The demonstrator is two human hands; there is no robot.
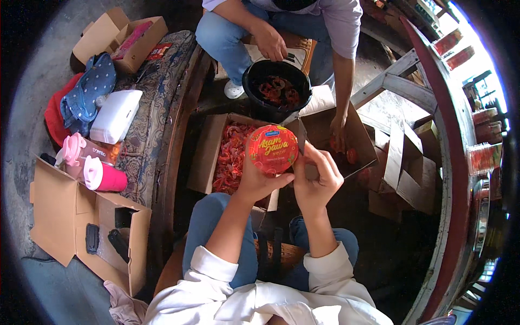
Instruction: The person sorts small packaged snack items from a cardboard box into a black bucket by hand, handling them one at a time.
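My left hand (260,183) is closed round a round tub (272,149) with a red lid, held up over my knees with its printed lid facing me. At the tub's right edge is my right hand (319,174), thumb and fingers pinched; whatever lies between them is too small to make out. Below and behind the tub sits a cardboard box (201,154) full of red, crinkled wrapped pieces (231,157). A second cardboard box (360,138) stands to its right, with a few red items inside.
Across from me, a person's hand (271,43) grips a black bucket (277,111) with red pieces inside; their other hand (338,132) reaches into the right box. Left, a patterned bench (162,81) bears bags and tumblers (105,174). An open box (57,208) stands near left; a wooden frame (460,162), right.
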